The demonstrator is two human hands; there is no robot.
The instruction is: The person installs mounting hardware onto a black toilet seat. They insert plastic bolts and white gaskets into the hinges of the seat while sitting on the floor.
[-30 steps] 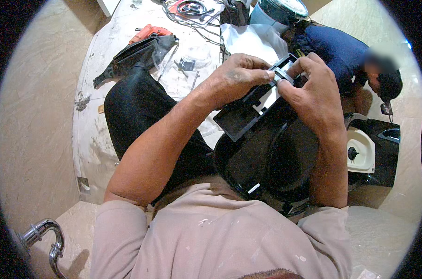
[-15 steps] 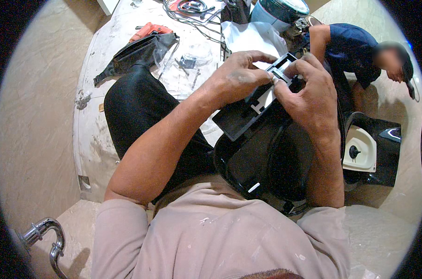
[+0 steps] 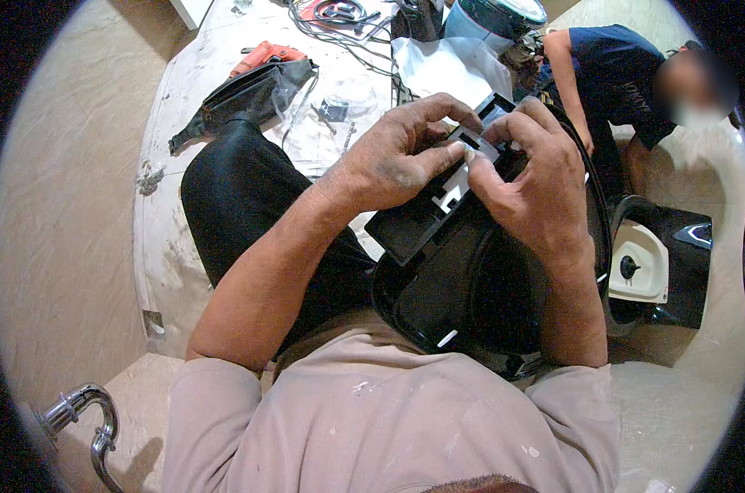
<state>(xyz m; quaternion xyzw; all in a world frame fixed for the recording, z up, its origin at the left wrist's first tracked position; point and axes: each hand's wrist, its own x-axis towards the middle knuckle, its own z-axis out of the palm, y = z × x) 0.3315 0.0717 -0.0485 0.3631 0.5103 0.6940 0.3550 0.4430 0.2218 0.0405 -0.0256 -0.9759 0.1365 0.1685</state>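
Frame of black rectangular plastic (image 3: 407,237) sits over a glossy black rounded shell (image 3: 438,287). The left hand (image 3: 397,152) and right hand (image 3: 541,181) pinch the frame's far half between thumbs and fingers. Well beyond lies an orange power tool (image 3: 272,56).

You have lettering (image 3: 638,95) in view in one place: on the dark blue shirt (image 3: 606,62) of the co-worker (image 3: 562,78) at your upper right. You see it as one short row of pale characters, small against the cloth, slanting downward to your right. The strokes look soft to you, and some characters are hard to make out.
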